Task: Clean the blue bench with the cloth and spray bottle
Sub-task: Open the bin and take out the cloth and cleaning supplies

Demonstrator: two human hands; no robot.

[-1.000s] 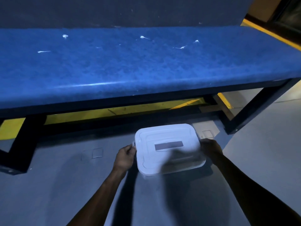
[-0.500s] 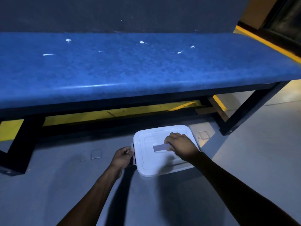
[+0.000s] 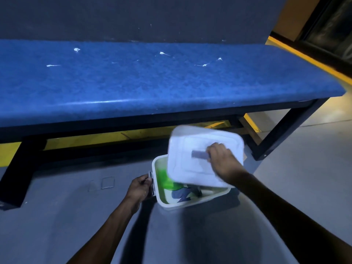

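right hand (image 3: pixel 222 161) has its grip on the grey handle (image 3: pixel 199 154) in the middle of the white lid (image 3: pixel 190 168), fingers curled around it, and the lid is up off the box and tilted, hanging over the far right part of the opening. bit blurry so can't make out the fingers much better than that

left hand (image 3: pixel 140 187) is out to the left of that grip, fingers curled on the latch (image 3: pixel 151 182) at the left end of the white storage box (image 3: pixel 190 203), which sits on the grey floor (image 3: pixel 57 225)

under the lid you can see into the box: something bright green (image 3: pixel 164 178) at the left side, and next to it something white with a dark blue print (image 3: pixel 181 194). can't tell which of those is the cloth or the spray bottle, too much is covered by the lid

beyond the grip, further from the person, is the blue bench (image 3: pixel 133 88), a long padded surface on a black frame (image 3: pixel 282 130). it has a handful of small white smears (image 3: pixel 164 53) scattered along the back part of the seat. yellow painted strip (image 3: pixel 85 140) on the floor shows underneath the bench, dark wall (image 3: pixel 133 16) behind it
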